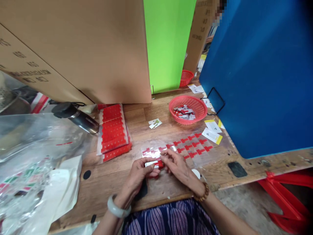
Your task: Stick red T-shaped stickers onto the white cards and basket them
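My left hand [141,171] is closed on a small white card [152,164], with the thumb on top. A red sticker [159,164] covers the card's right end. The fingers of my right hand [176,165] are pinched at that red end; their exact hold is partly hidden. Beneath and beyond both hands lies a transparent sheet of red T-shaped stickers [200,151], with bare gaps toward its left part. Farther back, a red plastic basket [204,111] holds a heap of small red-and-white cards [184,112].
Stacked red sticker sheets [112,129] lie left, beside a dark flask [84,120]. Loose green-and-white cards [155,123] and yellow-edged cards [212,134] rest on the wooden table [107,182]. A cardboard box [110,52], green panel [166,45] and blue panel [264,81] wall the back and right.
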Demonstrator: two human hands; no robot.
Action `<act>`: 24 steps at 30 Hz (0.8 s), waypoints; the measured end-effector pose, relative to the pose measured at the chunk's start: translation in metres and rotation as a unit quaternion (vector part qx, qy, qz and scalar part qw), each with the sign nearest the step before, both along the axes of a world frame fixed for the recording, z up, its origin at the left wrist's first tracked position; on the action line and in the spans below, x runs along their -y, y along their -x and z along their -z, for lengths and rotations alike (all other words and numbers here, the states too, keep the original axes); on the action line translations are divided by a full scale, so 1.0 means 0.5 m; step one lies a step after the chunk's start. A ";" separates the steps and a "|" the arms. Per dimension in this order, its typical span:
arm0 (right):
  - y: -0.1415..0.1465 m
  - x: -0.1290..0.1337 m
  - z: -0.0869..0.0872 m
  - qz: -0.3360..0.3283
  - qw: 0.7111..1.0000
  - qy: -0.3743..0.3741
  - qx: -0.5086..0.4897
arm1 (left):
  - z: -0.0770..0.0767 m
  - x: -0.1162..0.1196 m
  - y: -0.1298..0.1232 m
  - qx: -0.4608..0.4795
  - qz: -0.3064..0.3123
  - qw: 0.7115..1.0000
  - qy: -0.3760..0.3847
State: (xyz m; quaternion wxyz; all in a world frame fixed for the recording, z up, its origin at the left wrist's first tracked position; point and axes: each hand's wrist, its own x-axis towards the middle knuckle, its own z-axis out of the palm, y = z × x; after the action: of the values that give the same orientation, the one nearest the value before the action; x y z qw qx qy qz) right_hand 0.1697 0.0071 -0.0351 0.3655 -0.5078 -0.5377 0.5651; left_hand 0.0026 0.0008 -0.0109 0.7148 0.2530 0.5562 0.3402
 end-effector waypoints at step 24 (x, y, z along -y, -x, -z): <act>0.012 -0.346 0.007 -0.040 0.939 -0.243 0.242 | 0.062 0.005 -0.011 0.041 -0.080 0.995 -0.053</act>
State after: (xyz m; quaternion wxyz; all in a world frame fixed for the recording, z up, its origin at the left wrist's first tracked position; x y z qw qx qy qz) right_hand 0.1636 0.1803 -0.0388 0.3133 -0.5035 -0.7506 0.2915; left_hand 0.0081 -0.0016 -0.0417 0.6934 0.2310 0.5259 0.4350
